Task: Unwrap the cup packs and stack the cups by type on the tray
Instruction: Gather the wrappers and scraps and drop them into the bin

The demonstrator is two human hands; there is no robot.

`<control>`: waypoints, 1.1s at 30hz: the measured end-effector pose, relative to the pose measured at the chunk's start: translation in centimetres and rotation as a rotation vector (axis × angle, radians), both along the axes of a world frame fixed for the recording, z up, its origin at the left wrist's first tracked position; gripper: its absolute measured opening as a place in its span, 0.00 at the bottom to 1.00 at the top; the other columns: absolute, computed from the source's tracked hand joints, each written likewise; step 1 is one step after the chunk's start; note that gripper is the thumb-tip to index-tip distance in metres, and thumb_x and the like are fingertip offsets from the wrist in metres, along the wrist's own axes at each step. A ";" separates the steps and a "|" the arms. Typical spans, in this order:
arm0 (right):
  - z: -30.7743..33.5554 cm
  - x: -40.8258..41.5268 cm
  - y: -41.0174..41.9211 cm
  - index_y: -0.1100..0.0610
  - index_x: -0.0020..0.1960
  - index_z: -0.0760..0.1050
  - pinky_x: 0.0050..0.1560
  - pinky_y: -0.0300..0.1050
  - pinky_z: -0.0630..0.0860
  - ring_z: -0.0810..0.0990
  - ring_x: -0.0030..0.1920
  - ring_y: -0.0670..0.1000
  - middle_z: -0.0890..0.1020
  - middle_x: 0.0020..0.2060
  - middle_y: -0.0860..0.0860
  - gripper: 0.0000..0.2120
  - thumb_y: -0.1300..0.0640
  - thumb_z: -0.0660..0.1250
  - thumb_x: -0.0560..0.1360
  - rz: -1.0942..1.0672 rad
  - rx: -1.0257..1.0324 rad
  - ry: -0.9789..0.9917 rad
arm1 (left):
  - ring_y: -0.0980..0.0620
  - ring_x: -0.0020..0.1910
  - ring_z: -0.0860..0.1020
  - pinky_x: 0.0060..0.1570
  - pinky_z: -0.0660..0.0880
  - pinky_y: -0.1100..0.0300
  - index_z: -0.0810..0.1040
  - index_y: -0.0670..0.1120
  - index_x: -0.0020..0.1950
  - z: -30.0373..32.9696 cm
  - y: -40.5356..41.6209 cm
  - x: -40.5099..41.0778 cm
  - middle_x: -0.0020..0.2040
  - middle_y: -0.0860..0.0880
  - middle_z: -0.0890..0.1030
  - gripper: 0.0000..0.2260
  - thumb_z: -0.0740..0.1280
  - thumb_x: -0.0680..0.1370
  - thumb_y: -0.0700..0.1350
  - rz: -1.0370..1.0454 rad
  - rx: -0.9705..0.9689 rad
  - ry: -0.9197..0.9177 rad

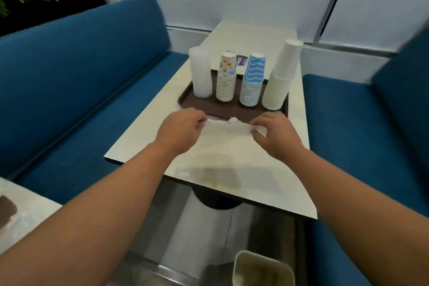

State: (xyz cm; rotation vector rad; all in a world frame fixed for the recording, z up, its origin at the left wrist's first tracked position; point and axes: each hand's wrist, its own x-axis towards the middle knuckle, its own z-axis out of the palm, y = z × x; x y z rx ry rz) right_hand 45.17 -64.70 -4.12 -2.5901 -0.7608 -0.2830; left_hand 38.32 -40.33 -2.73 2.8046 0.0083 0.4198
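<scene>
Just in front of the tray [185, 100], left hand [180, 129] and right hand [275, 133] each pinch the clear wrapper [228, 131] with curled fingers.

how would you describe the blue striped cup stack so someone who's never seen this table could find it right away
Start at the brown tray on the pale table, where four upside-down cup stacks stand in a row. The blue striped stack is third from the left, between the multicoloured patterned stack and the tall plain white stack at the right end. It alone has blue and white wavy stripes.
</scene>
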 end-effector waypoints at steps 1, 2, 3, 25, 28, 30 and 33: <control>-0.1 0.3 -0.1 0.53 0.55 0.83 0.57 0.53 0.73 0.76 0.54 0.57 0.83 0.52 0.51 0.11 0.59 0.73 0.73 -0.006 0.019 -0.095 | 0.45 0.47 0.79 0.48 0.75 0.52 0.82 0.46 0.55 -0.1 -0.3 0.6 0.50 0.48 0.82 0.08 0.64 0.80 0.43 -0.058 0.064 -0.142; -0.6 0.6 -0.2 0.54 0.53 0.83 0.53 0.54 0.75 0.77 0.51 0.58 0.83 0.50 0.51 0.12 0.61 0.74 0.71 -0.004 0.031 -0.162 | 0.44 0.44 0.79 0.45 0.75 0.51 0.83 0.44 0.53 -0.4 -0.3 1.1 0.48 0.47 0.83 0.07 0.66 0.79 0.42 -0.126 0.116 -0.241; -1.2 0.6 -0.3 0.55 0.52 0.84 0.50 0.55 0.75 0.78 0.49 0.59 0.84 0.49 0.52 0.13 0.63 0.75 0.69 -0.001 0.030 -0.200 | 0.44 0.41 0.79 0.42 0.76 0.51 0.83 0.43 0.50 -1.2 -0.2 1.4 0.45 0.46 0.84 0.06 0.68 0.77 0.41 -0.190 0.155 -0.302; -10.5 -1.9 -0.2 0.55 0.61 0.76 0.48 0.47 0.71 0.76 0.48 0.54 0.81 0.52 0.56 0.12 0.50 0.59 0.83 -0.293 0.024 0.410 | 0.49 0.42 0.76 0.40 0.71 0.58 0.77 0.48 0.53 -10.4 3.4 3.6 0.45 0.48 0.80 0.09 0.58 0.82 0.48 -0.101 -0.241 0.422; -10.3 -0.9 0.9 0.53 0.64 0.71 0.50 0.48 0.74 0.77 0.49 0.55 0.80 0.54 0.56 0.15 0.48 0.63 0.81 -0.459 0.015 0.526 | 0.49 0.43 0.76 0.41 0.71 0.57 0.77 0.48 0.51 -10.6 3.1 5.4 0.46 0.48 0.79 0.08 0.62 0.81 0.50 -0.013 -0.208 0.467; -10.3 -0.6 1.2 0.53 0.65 0.71 0.53 0.48 0.74 0.76 0.53 0.55 0.77 0.58 0.54 0.18 0.49 0.67 0.78 -0.494 0.008 0.487 | 0.47 0.44 0.76 0.42 0.72 0.56 0.76 0.48 0.49 -11.0 3.0 5.9 0.45 0.48 0.78 0.09 0.64 0.80 0.53 0.053 -0.161 0.482; -10.7 -1.2 1.3 0.57 0.60 0.79 0.53 0.54 0.77 0.77 0.52 0.59 0.78 0.55 0.55 0.14 0.60 0.72 0.75 -0.299 -0.037 0.141 | 0.46 0.42 0.76 0.41 0.73 0.55 0.75 0.48 0.48 -11.7 2.8 5.8 0.44 0.48 0.79 0.11 0.63 0.80 0.55 0.068 -0.072 0.443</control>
